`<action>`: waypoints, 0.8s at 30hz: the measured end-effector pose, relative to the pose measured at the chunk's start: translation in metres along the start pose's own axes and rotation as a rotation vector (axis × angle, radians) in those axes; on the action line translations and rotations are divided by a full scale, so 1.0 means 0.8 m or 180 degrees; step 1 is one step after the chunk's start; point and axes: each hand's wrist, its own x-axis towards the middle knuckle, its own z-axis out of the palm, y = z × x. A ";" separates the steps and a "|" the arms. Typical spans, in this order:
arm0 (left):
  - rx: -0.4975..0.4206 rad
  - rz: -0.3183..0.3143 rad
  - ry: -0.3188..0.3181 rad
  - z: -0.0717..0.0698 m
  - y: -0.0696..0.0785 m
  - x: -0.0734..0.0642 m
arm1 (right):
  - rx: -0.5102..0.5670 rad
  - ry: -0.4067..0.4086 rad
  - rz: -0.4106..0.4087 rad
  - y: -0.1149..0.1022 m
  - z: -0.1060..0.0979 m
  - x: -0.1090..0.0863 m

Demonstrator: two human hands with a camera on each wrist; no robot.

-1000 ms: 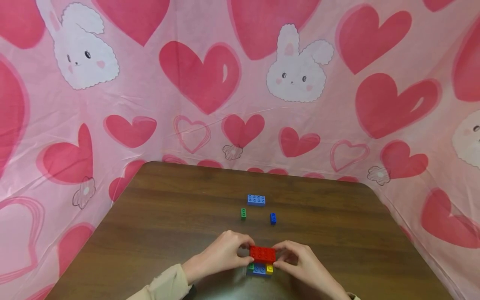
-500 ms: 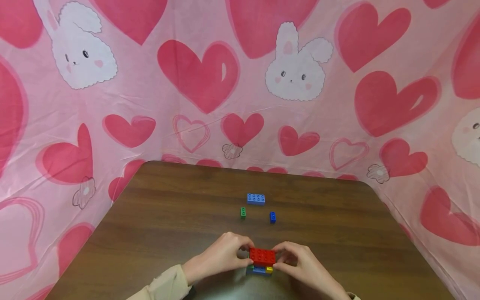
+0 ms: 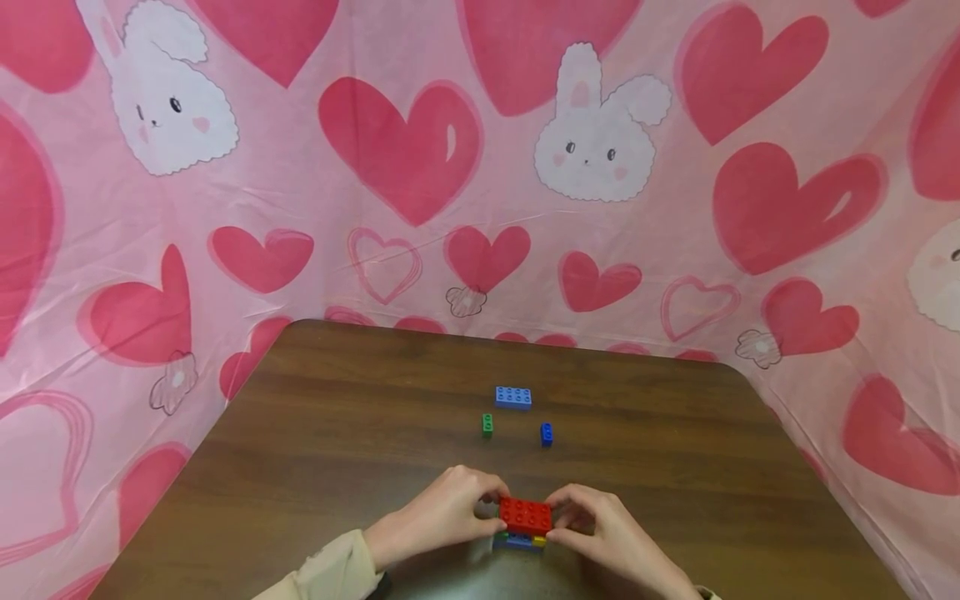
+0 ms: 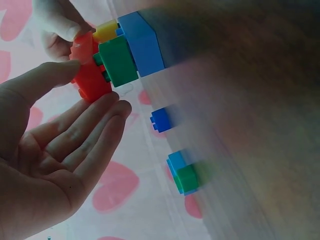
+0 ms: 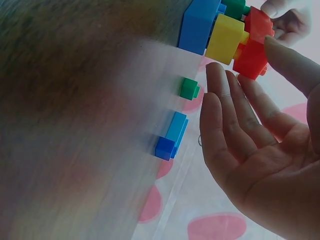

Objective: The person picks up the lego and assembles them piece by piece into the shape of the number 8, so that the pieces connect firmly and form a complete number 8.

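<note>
Both hands hold a red eight-stud brick (image 3: 525, 516) between them, one at each end. My left hand (image 3: 446, 507) pinches its left end with thumb and fingertips, and my right hand (image 3: 611, 527) does the same at the right end. Directly beneath lies a blue brick (image 3: 519, 542) on the table. On its top sit a green brick (image 4: 117, 61) at the left end and a yellow brick (image 5: 226, 39) at the right. In both wrist views the red brick is close over these two, and studs show in the narrow gap.
Beyond the hands on the brown wooden table (image 3: 360, 400) stand a light blue eight-stud brick (image 3: 513, 397), a small green brick (image 3: 487, 425) and a small dark blue brick (image 3: 547, 434). A pink cloth (image 3: 517, 275) with hearts and rabbits hangs behind the table.
Held by both hands, the red brick has come down and toward the body, now covering most of the studs of the stack below. The loose bricks stay put.
</note>
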 end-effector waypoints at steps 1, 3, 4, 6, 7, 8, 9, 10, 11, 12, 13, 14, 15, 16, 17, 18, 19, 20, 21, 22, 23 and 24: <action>0.0011 0.0006 0.0001 0.000 0.000 0.000 | 0.0003 -0.0004 0.0003 0.000 0.000 0.000; 0.0030 0.0014 0.0003 0.000 0.000 0.000 | 0.0012 -0.0007 0.0002 0.000 0.001 0.000; 0.0042 0.0023 0.0006 0.000 0.001 -0.001 | 0.0003 0.0002 -0.0009 0.000 0.001 0.000; 0.0064 0.0034 0.0013 0.000 0.001 -0.001 | -0.0024 0.0030 -0.0047 0.000 0.002 0.000; 0.0074 0.0041 0.0020 -0.001 0.001 -0.001 | -0.0034 0.0048 -0.0057 -0.001 0.002 0.000; 0.0084 0.0049 0.0026 -0.001 0.001 -0.001 | -0.0045 0.0064 -0.0073 -0.001 0.003 0.001; 0.0085 0.0053 0.0026 -0.001 0.001 -0.001 | -0.0059 0.0081 -0.0094 -0.001 0.003 0.001; 0.0089 0.0053 0.0026 -0.001 0.001 -0.001 | -0.0075 0.0097 -0.0115 -0.001 0.003 0.001; 0.0088 0.0060 0.0030 -0.001 0.001 -0.002 | -0.0076 0.0104 -0.0123 -0.002 0.004 0.001; 0.0074 0.0059 0.0025 -0.001 0.001 -0.002 | -0.0068 0.0105 -0.0109 -0.002 0.004 0.001; 0.0066 0.0061 0.0023 -0.001 0.001 -0.002 | -0.0066 0.0105 -0.0105 -0.002 0.004 0.001; 0.0052 0.0063 0.0017 0.000 0.001 -0.003 | -0.0063 0.0102 -0.0103 -0.002 0.004 0.001; 0.0031 0.0057 0.0011 0.000 0.001 -0.003 | -0.0057 0.0098 -0.0100 -0.002 0.004 0.001; 0.0014 0.0055 0.0010 0.000 0.001 -0.003 | -0.0058 0.0095 -0.0099 -0.002 0.003 0.001; -0.0002 0.0054 0.0008 0.000 0.001 -0.004 | -0.0060 0.0093 -0.0100 -0.002 0.003 0.001; -0.0014 0.0048 0.0002 0.001 0.001 -0.004 | -0.0060 0.0091 -0.0100 -0.002 0.003 0.001; -0.0007 0.0052 0.0002 0.002 0.002 -0.004 | -0.0067 0.0094 -0.0116 -0.002 0.003 0.001; -0.0009 0.0049 -0.0002 0.003 0.002 -0.004 | -0.0071 0.0095 -0.0124 -0.002 0.003 0.000; -0.0004 0.0052 -0.0007 0.004 0.002 -0.004 | -0.0073 0.0097 -0.0127 -0.003 0.003 0.000; 0.0003 0.0062 -0.0008 0.005 0.002 -0.005 | -0.0077 0.0097 -0.0129 -0.003 0.003 0.000; 0.0015 0.0073 -0.0008 0.006 0.002 -0.004 | -0.0073 0.0095 -0.0122 -0.003 0.003 0.000; 0.0025 0.0086 -0.0006 0.007 0.002 -0.004 | -0.0073 0.0092 -0.0115 -0.004 0.002 0.000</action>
